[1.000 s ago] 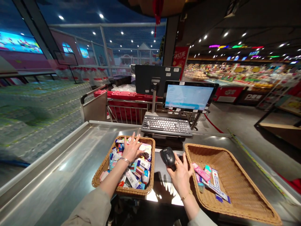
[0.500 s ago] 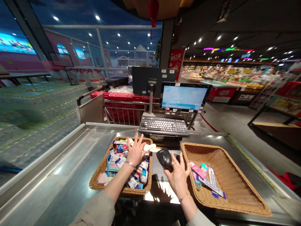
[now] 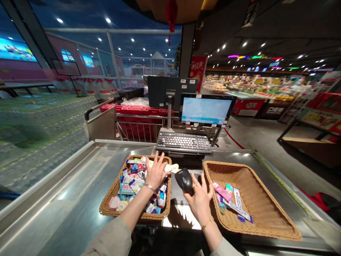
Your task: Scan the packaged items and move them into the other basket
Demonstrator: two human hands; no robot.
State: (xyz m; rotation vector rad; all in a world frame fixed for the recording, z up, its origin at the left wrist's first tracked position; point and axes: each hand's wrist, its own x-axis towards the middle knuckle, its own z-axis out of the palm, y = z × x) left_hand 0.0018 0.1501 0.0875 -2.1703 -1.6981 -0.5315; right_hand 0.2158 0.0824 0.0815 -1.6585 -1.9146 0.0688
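My left hand (image 3: 156,171) hovers over the left wicker basket (image 3: 108,203), which is full of several small colourful packets. Its fingers pinch a small pale packet (image 3: 172,168) at the basket's right rim. My right hand (image 3: 199,198) grips a black handheld barcode scanner (image 3: 183,179) between the two baskets, its other fingers spread. The right wicker basket (image 3: 266,208) holds a few packets (image 3: 229,199) along its left side.
A keyboard (image 3: 183,143) and a lit screen (image 3: 205,110) stand behind the baskets on the steel checkout counter (image 3: 66,202). A red trolley (image 3: 138,117) sits beyond. Stacked bottled water fills the left; shop aisles lie to the right.
My left hand has lifted a pale packet from the left basket and drawn it rightwards towards the scanner. My right hand still holds the scanner. The view has shifted slightly.
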